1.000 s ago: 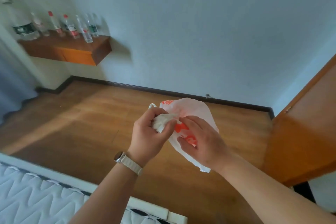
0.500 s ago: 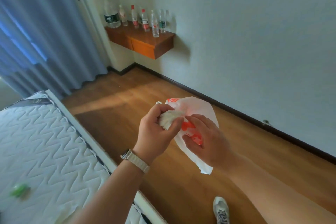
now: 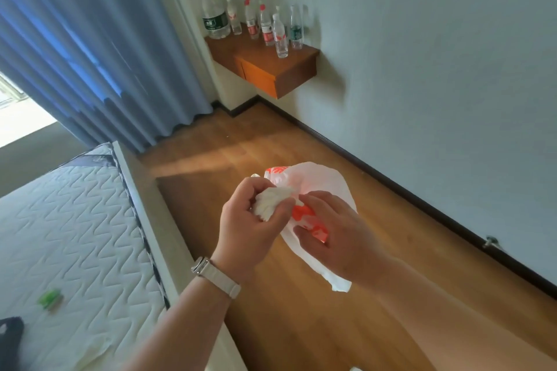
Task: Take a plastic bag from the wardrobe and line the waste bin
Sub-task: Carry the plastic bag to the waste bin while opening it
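A white plastic bag (image 3: 319,181) with orange print hangs in front of me over the wooden floor. My left hand (image 3: 247,226), with a watch on its wrist, grips the bunched white top of the bag. My right hand (image 3: 340,235) pinches the bag's printed side just beside the left hand. The bag's lower corner dangles below my right wrist. No waste bin and no wardrobe are in view.
A white quilted mattress (image 3: 75,235) lies at the left with a small green item (image 3: 50,299) on it. Blue curtains (image 3: 90,48) hang at the back left. A wooden wall shelf (image 3: 271,66) carries several bottles (image 3: 262,24). A dark skirting (image 3: 407,190) runs along the grey wall.
My view has swung left: the wooden door at the right is gone, and the curtains and mattress have come in. Both hands keep the same hold on the bag.
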`<act>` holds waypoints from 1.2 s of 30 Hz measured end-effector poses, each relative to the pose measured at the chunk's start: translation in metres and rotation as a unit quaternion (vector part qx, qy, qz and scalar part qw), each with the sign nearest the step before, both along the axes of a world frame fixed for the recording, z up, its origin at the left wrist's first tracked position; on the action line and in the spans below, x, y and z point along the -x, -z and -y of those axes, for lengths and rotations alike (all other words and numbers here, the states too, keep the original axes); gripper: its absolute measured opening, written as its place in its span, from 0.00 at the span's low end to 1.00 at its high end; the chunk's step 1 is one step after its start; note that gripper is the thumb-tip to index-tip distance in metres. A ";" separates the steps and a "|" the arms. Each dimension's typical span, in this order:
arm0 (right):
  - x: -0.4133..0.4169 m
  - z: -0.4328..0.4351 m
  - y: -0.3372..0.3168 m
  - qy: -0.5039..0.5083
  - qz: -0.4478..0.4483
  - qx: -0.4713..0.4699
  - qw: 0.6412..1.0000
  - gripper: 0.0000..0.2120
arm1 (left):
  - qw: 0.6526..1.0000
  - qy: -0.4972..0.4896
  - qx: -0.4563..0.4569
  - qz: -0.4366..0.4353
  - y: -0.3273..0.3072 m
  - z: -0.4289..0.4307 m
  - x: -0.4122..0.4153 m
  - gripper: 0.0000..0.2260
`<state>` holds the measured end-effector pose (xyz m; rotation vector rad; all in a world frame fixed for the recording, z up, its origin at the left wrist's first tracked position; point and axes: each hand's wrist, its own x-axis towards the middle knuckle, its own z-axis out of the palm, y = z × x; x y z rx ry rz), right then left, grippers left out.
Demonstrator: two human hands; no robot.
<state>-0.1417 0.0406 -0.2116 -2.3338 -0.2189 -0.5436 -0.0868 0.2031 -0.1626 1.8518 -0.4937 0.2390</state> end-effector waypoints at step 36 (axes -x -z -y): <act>-0.361 0.030 -0.043 -0.022 -0.013 0.090 0.996 0.20 | 0.998 -0.008 0.014 0.059 -0.020 0.005 -0.354 0.11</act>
